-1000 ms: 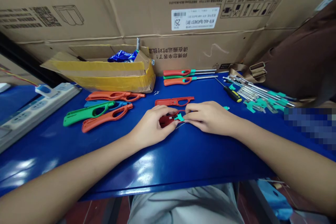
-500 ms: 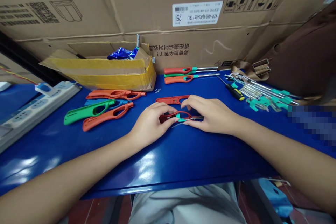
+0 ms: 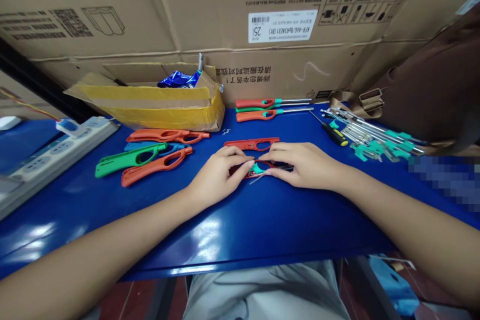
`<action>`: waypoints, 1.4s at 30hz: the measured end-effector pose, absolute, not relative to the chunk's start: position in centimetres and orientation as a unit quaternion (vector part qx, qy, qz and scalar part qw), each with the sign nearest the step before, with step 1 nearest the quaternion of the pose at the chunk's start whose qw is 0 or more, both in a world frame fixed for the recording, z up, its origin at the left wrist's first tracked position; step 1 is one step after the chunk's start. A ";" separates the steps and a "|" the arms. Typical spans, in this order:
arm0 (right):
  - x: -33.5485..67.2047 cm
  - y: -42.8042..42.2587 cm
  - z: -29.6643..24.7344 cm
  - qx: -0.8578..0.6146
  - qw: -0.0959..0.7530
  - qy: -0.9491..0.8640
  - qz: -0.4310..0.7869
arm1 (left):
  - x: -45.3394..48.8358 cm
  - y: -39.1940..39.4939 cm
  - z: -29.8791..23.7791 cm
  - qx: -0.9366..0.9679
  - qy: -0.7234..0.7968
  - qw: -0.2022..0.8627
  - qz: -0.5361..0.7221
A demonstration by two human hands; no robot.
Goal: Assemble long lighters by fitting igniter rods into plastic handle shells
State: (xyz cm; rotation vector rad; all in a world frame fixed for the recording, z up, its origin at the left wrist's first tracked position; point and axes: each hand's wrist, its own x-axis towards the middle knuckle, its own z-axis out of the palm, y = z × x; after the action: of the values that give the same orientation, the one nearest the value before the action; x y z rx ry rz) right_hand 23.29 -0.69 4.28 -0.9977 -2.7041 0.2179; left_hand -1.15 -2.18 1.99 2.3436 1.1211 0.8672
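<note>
Between my hands lies an opened red lighter shell (image 3: 270,164) with a teal trigger (image 3: 257,168) and thin wires in it. My left hand (image 3: 219,175) pinches the shell's handle end beside the trigger. On the other side, my right hand (image 3: 300,164) has thumb and fingers closed around the front part, where a metal tube pokes out; the fingers partly hide it. A clear thin strip hangs out below the trigger. Just behind, the matching red shell half (image 3: 247,144) rests on the blue table (image 3: 232,240), its inner side up.
Orange, green and blue shell halves (image 3: 150,157) lie at left, near a power strip (image 3: 56,155). A taped cardboard box (image 3: 157,110) stands behind. Long-nosed lighters (image 3: 258,110) lie at the back. At right are a screwdriver (image 3: 335,134) and a pile of metal tubes with teal parts (image 3: 378,137).
The teal trigger sits slightly lower and more turned, with wires now showing beside it. My right fingers have come closer to the shell. The view has shifted a little.
</note>
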 end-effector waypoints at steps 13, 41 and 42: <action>23.1 -1.0 4.4 -0.260 0.125 -0.955 0.074 | -2.0 -2.5 3.7 0.909 0.345 0.137 0.188; 27.5 2.4 7.0 -0.675 0.131 -0.726 -0.015 | -2.1 -2.1 3.4 0.909 0.316 0.162 0.218; 28.3 2.9 7.2 -0.700 0.112 -0.705 -0.027 | -2.1 -2.1 3.4 0.909 0.315 0.162 0.218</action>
State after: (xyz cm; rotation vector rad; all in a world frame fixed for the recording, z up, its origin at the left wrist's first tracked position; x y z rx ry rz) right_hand 28.28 2.93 7.23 -2.0548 -2.0701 -0.0791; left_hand -2.07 -2.14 3.40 2.5944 0.9004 0.6232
